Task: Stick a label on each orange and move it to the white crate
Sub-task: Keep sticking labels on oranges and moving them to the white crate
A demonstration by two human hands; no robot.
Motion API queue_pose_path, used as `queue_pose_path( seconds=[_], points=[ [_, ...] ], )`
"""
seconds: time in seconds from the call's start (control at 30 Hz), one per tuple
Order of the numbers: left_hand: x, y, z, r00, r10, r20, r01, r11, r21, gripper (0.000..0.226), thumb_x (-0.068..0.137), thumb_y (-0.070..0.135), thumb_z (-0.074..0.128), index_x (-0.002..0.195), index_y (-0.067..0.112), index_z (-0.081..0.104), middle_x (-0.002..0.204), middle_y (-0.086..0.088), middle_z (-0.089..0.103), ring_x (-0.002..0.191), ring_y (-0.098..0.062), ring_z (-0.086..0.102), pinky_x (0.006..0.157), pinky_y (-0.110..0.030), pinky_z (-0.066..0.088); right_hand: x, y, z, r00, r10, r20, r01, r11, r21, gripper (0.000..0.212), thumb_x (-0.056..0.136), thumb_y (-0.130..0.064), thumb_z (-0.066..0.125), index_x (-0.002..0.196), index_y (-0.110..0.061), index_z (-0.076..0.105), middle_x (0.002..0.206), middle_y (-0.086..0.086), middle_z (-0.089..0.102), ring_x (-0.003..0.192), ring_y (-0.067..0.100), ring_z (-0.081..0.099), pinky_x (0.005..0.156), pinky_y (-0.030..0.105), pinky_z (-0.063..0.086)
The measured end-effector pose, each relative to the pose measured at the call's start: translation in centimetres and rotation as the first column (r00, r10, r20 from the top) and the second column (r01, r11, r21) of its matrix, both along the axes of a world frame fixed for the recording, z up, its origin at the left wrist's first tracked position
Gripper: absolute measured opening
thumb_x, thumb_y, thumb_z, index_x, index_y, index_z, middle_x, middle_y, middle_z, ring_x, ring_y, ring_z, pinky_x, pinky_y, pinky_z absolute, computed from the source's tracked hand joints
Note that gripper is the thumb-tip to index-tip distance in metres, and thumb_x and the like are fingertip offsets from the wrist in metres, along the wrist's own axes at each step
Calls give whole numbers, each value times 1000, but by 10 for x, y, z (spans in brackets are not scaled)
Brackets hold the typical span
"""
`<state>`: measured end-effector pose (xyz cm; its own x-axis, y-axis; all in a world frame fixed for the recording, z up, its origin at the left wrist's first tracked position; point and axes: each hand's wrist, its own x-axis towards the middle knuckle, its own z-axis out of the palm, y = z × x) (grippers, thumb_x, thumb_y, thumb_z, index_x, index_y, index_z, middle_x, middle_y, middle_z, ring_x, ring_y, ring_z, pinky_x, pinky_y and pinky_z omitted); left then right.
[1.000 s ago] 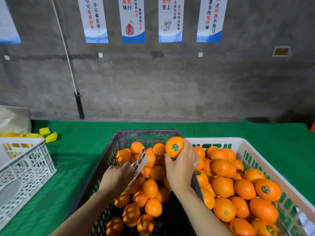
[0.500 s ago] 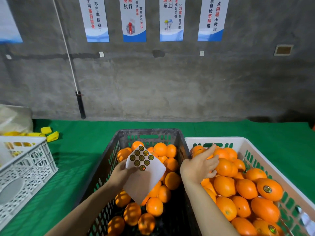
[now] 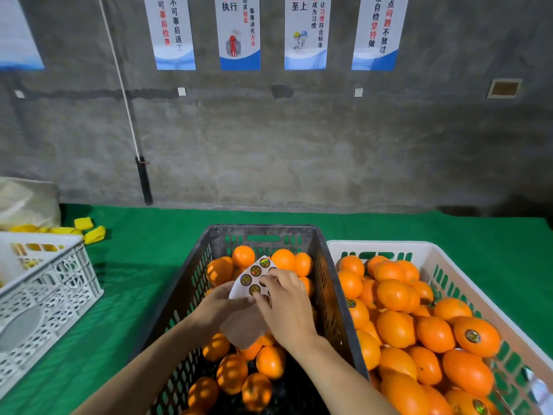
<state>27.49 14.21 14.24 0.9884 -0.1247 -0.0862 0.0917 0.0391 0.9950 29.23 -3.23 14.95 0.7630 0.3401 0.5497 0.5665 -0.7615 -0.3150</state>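
Left hand grips the sheet above the oranges in the black crate, so the right hand, fingertips pinching a label, ought to peel it edge-first, uncreased, beside the white crate.

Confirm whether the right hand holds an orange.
No: the right hand holds no orange; it pinches at the sheet that the left hand holds over the black crate.

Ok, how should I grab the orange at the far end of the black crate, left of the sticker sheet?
Probably from above: the orange sits atop the pile, upper half bare, with neighbours and the black crate wall crowding its sides. Cup its crown.
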Motion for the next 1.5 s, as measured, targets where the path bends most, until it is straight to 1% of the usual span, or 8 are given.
queue_pose_path(
  seconds=[0.13, 0.4, 0.9, 1.0, 1.1, 1.23, 1.33, 1.5],
  points=[
    [2, 2, -2, 999, -47, 6, 47, 999, -20, 39, 83, 29, 78, 118, 16, 69, 117, -17, 70, 105, -39, 67, 85, -45, 56, 2, -3, -1, 1000, 4, -12, -4, 1000, 3, 36, 96, -42, 55, 125, -25, 66, 125, -4, 56, 119, 18, 47, 99, 31, 38],
    [4, 1, -2, 999, -41, -11, 41, 998, -45, 56, 82, 48, 76, 112, 2, 68, 114, -25, 68, 98, -36, 66, 81, -41, 53, 0, -6, -3, 996, 82, -37, -86, 990, -112, 36, 100, -29, 49, 134, -25, 59, 128, -6, 58, 122, 18, 46, 102, 33, 35],
    [5, -1, -4, 981, 196, -6, -193, 971, 141, 26, 95, 36, 63, 92, 11, 68, 84, -11, 73, 70, -21, 71, 58, -29, 55, 2, -3, -6, 993, 115, -40, -118, 989, -94, 23, 100, -34, 47, 101, -25, 68, 101, -8, 66, 99, 16, 54, 86, 30, 38],
    [8, 2, -4, 896, 424, 129, -442, 833, 334, 27, 97, 33, 61, 83, 11, 59, 74, -8, 67, 59, -14, 66, 49, -24, 48, 2, -3, -2, 994, 92, -58, -91, 996, 5, 19, 99, -28, 50, 96, -21, 68, 102, -6, 63, 99, 15, 52, 87, 30, 42],
    [8, 11, -1, 830, 399, 390, -551, 482, 681, 28, 101, 35, 49, 77, 22, 46, 68, 5, 56, 58, -10, 54, 47, -26, 32, 3, -3, -4, 963, 41, -265, 34, 961, 274, 18, 98, -22, 54, 93, -18, 70, 97, -5, 63, 95, 13, 54, 82, 29, 44],
    [4, 18, -9, 856, 101, 507, -516, 99, 851, 16, 104, 36, 38, 94, 24, 41, 62, 5, 49, 48, -16, 46, 42, -27, 24, 14, -3, -13, 658, 102, -747, 367, 822, 436, 24, 97, -16, 56, 103, 5, 66, 91, 11, 65, 89, 31, 62, 75, 38, 49],
    [4, 26, -7, 864, 13, 504, -503, -28, 864, 17, 105, 32, 34, 113, 21, 46, 73, 2, 62, 56, -21, 59, 45, -28, 36, 16, 1, -24, 544, 87, -835, 412, 838, 357, 30, 94, -7, 51, 116, 12, 59, 86, 20, 59, 74, 22, 44, 64, 29, 33],
    [4, 33, -6, 879, -14, 477, -476, -99, 874, 22, 105, 26, 36, 123, 19, 45, 80, -2, 68, 63, -25, 65, 52, -31, 46, 18, 4, -33, 428, 42, -903, 362, 907, 213, 30, 96, -4, 46, 123, 2, 59, 103, 18, 61, 79, 28, 53, 70, 38, 46]
  ],
)
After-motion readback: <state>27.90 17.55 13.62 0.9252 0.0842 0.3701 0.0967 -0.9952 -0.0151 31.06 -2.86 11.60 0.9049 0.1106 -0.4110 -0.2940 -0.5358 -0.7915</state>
